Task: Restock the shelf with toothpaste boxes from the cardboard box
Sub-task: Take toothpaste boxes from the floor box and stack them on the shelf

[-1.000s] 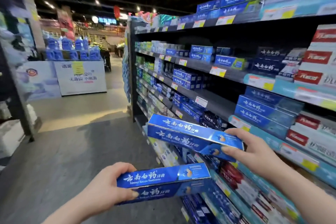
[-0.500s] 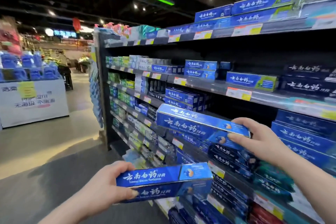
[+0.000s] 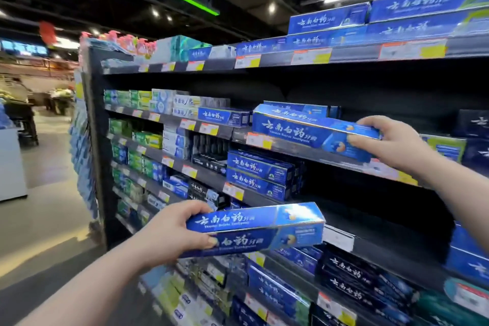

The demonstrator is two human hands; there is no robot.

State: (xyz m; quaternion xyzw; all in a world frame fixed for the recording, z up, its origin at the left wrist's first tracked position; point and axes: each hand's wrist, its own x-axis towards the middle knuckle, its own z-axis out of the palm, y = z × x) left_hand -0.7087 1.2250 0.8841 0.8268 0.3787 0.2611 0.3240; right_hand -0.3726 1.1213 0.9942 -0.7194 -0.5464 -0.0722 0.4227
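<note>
My right hand point(image 3: 391, 144) grips the right end of a long blue toothpaste box point(image 3: 299, 128), held level at the front edge of the second shelf point(image 3: 291, 149) from the top. My left hand point(image 3: 172, 233) grips the left end of a second blue toothpaste box point(image 3: 264, 229), held lower, in front of the shelves at waist height. Each hand may hold two stacked boxes; the lower faces show the same print. The cardboard box is out of view.
The dark shelf unit point(image 3: 95, 140) runs from centre to right, with several rows of blue, green and black toothpaste boxes and yellow price tags. A dark gap lies behind my right hand's box. The open aisle floor point(image 3: 47, 219) is at left, with a white display stand point(image 3: 10, 164).
My right hand has risen with its box from below the shelf rows up to the second shelf's edge. My left hand has lifted slightly. The view has swung up and right toward the shelves.
</note>
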